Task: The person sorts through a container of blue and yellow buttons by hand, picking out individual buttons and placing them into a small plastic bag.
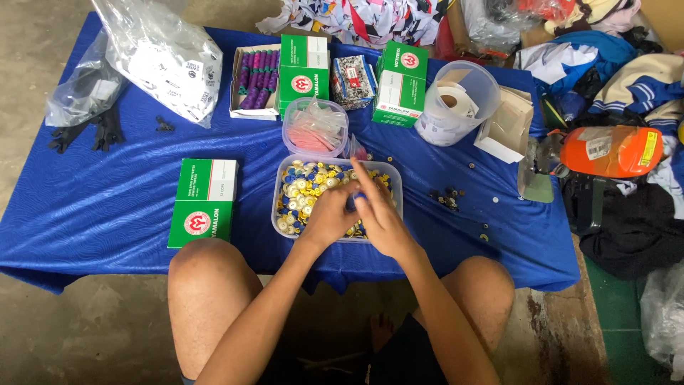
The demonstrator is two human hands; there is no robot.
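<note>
Your forearms run bare from elbow to wrist, with no sleeves, watch or bracelet showing. Your left hand (329, 214) and right hand (381, 214) carry no gloves and no rings that can be made out. Both knees are uncovered; dark shorts show between your thighs at the lower edge.

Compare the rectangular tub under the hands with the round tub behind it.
The rectangular tub is larger and filled with yellow, white and blue buttons; the round tub is smaller and holds pink packets in clear bags. Both hands reach into the rectangular one; the round one is untouched. Both are clear plastic, lidless.
</note>
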